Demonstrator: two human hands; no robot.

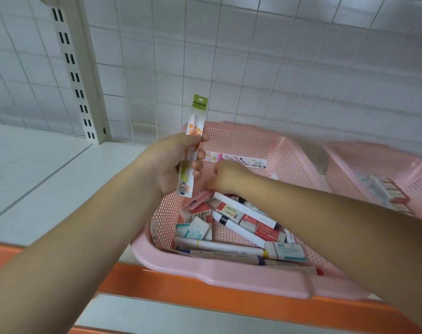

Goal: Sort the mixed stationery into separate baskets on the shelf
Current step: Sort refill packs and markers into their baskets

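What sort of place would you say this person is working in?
Likely a shop's shelving bay, perhaps a stationery aisle: a slotted metal upright stands by the tiled wall, the shelf has an orange edge, and the left hand holds a hang-tab packet above a pink basket of stationery.

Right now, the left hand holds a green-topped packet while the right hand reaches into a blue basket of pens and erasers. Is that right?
The basket is pink, not blue, as the head view shows. The left hand holds the green-topped packet while the right hand reaches into that basket of pens and erasers.
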